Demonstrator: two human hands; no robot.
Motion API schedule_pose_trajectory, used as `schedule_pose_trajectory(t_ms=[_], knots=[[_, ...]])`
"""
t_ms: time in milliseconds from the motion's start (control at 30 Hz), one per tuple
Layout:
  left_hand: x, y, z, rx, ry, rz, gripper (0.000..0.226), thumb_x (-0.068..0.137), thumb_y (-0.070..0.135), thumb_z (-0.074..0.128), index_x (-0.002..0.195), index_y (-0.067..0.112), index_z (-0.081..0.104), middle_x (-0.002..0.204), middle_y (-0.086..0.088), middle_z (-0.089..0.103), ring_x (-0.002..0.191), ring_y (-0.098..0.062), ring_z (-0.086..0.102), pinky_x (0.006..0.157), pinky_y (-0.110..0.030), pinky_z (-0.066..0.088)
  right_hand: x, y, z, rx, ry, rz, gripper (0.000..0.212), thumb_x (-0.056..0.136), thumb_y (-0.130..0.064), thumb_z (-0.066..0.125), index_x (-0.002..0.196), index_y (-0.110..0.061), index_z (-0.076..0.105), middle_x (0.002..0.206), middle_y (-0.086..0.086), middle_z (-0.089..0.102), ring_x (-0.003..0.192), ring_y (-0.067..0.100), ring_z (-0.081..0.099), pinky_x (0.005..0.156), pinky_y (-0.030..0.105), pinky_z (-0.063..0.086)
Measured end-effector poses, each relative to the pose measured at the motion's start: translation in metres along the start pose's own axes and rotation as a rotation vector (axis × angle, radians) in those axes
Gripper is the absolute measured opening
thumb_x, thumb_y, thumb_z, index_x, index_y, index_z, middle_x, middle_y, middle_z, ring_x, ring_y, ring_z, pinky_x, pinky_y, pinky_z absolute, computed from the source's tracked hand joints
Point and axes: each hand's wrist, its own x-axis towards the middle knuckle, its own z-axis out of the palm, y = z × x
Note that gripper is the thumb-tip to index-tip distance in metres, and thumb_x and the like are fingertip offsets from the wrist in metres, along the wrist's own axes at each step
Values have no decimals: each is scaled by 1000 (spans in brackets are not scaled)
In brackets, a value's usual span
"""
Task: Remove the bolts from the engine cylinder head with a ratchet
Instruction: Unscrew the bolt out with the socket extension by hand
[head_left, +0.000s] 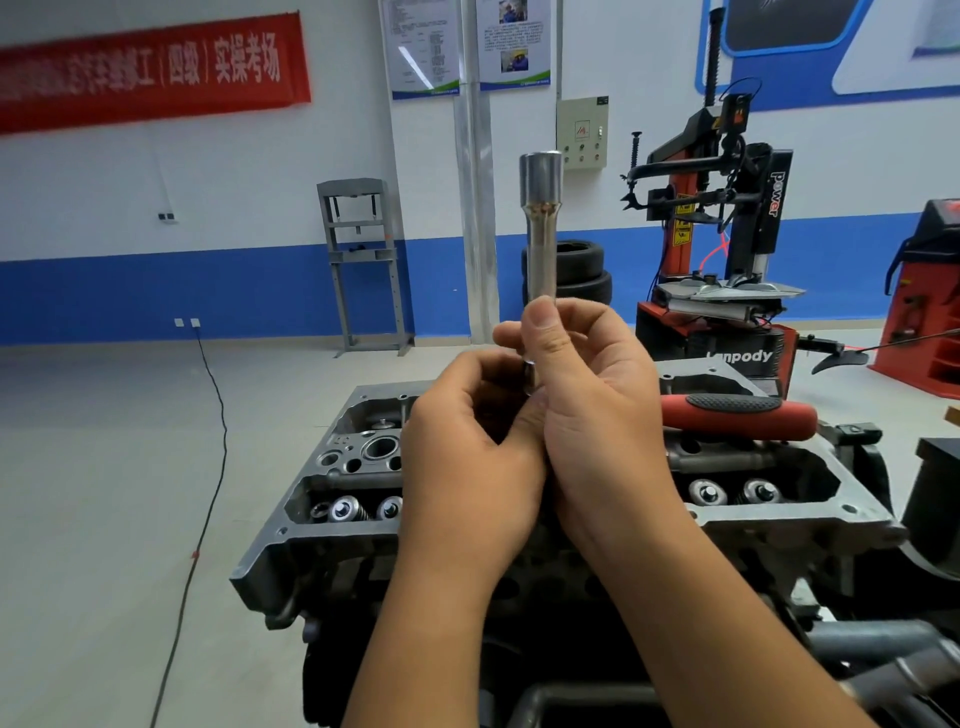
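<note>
Both hands, left hand (467, 441) and right hand (587, 415), clamped together on 1 upright socket extension (540, 228); ratchet (737, 415) lay just right, cylinder head (332, 488) below.

Both bare forearms reach up from the lower edge of the view and converge at its middle, where the two hands meet, touching along their inner edges. The right hand (587, 395) stands upright with its back toward the camera, thumb and fingers pinching a long shiny socket extension (540, 228) that points straight up. The left hand (467, 441) sits just beside and slightly lower, its fingers curled in toward the extension's lower end, though what they hold there is hidden.
</note>
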Motion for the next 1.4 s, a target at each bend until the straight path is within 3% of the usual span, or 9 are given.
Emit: schedule_pose_trajectory(t_ms=[200,467,600,700,833,1033,1133,1267,1400], knots=[[2,3,-4,-72,-199,-36,24,106,19,58,122,33,71,110,11,78,107,-10,74,91,-34,60,2,0,0,-107,29,-55,40,86,-49,62,95,-11,72,92,2,76,88,15,72,88,41,62],[-1,-1,0,68,16,21,25,89,9,77,95,34,74,86,11,78,80,-11,75,68,-30,63,0,-1,0,-30,-1,-23,40,80,-45,74,99,-11,65,95,17,71,81,25,69,82,59,61],[0,2,-3,-50,-202,-32,24,100,25,59,118,33,73,106,7,79,102,-14,75,89,-42,61,1,-2,0,-72,21,-69,44,84,-49,65,95,-7,70,90,11,73,83,14,68,84,40,60],[1,2,-5,-52,-165,-32,20,103,16,60,111,28,75,100,5,79,97,-13,76,86,-34,62,1,0,-1,-47,5,-31,42,86,-53,59,90,-14,74,91,0,75,89,18,70,95,52,58],[-1,0,0,30,0,-13,21,91,9,77,94,29,73,86,9,79,80,-9,75,69,-27,62,0,-1,-1,4,-27,6,26,79,-52,72,86,-27,71,96,10,76,89,29,71,91,62,59],[2,3,-3,-55,-201,-47,22,100,28,57,115,30,73,107,6,79,104,-15,75,91,-43,60,2,1,-1,-57,22,-68,31,85,-47,66,89,-16,70,89,5,76,84,13,72,83,33,62],[1,2,-3,-33,-110,-32,15,102,20,62,105,29,74,97,7,79,92,-12,76,80,-33,62,1,1,-1,-28,9,-26,33,83,-51,64,87,-20,75,89,3,76,91,19,73,93,50,61],[0,-2,0,12,40,-24,18,89,12,80,91,28,72,83,8,78,75,-8,75,61,-22,59,-1,-2,-3,-8,34,-15,35,78,-48,77,91,-16,71,93,17,73,86,43,71,82,68,59],[3,0,-5,-47,-94,-16,14,103,22,64,105,26,77,98,7,80,95,-12,76,82,-30,62,0,0,-1,-80,25,-50,41,81,-48,73,93,-8,69,92,17,73,79,22,67,85,59,60]])
